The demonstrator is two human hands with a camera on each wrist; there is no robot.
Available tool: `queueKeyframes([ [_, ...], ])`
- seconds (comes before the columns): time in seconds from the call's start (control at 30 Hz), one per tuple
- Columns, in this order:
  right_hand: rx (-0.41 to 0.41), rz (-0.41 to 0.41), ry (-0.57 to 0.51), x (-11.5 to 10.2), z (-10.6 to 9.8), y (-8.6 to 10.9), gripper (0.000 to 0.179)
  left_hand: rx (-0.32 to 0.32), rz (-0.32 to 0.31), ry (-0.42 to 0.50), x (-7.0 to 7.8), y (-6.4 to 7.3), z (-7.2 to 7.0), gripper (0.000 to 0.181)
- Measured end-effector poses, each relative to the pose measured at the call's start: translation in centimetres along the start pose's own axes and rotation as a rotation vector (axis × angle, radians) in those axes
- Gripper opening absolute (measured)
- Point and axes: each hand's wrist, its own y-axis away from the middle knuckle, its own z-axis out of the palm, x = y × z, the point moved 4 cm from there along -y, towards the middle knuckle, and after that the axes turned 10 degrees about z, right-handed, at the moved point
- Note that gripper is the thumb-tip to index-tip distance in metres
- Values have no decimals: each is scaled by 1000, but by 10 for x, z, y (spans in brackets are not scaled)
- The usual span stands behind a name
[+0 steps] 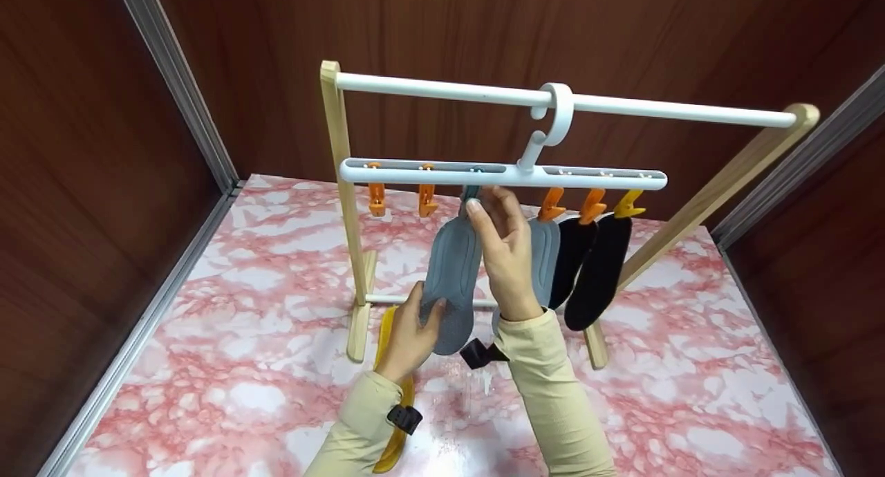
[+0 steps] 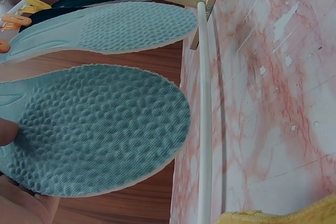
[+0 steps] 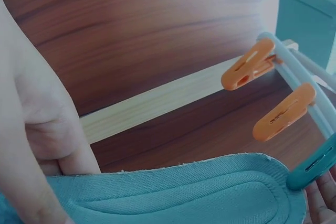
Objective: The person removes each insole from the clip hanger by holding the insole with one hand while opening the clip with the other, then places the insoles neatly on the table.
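Observation:
A grey insole (image 1: pixel 451 276) hangs tilted under the hanger, its upper end at a teal clip (image 3: pixel 314 165). Low on that insole, my left hand (image 1: pixel 409 335) pinches it, thumb on the front face. My right hand (image 1: pixel 510 263) is up at the clip and grips it with the thumb in front. The left wrist view shows the insole's bumpy lower half beside a second grey insole (image 2: pixel 136 24). Farther right hang two black insoles (image 1: pixel 600 273) from an orange and a yellow clip (image 1: pixel 630 204).
The white hanger (image 1: pixel 429 174) hooks over the rack's white bar (image 1: pixel 442 88), between wooden legs (image 1: pixel 337 186). Two orange clips (image 1: pixel 426 192) hang unfilled at its left. A yellow insole-shaped piece (image 1: pixel 394 453) lies on the marbled surface (image 1: pixel 242 394) beneath my left arm.

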Motion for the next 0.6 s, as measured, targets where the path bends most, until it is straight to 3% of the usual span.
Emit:
queueKeyframes([
  [0.6,-26,6,-5,1,-2,-1,30,-7,-24,-26,-5,9,2,22],
])
